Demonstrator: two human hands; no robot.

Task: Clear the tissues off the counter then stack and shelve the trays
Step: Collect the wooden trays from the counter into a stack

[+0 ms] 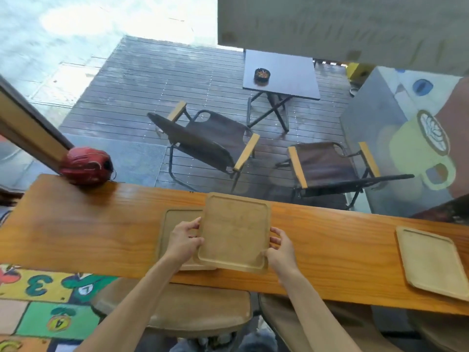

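I hold the top tray by its side edges, left hand and right hand each in a closed grip, over a second tray on the bench; third tray lies well apart at right

Both forearms were bare, no sleeves, watch or rings showing. Left hand and right hand ungloved. Blue denim legs showed at bottom edge.

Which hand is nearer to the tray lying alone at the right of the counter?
Right. The right hand grips the middle tray, nearer the lone tray; the left hand is farther.
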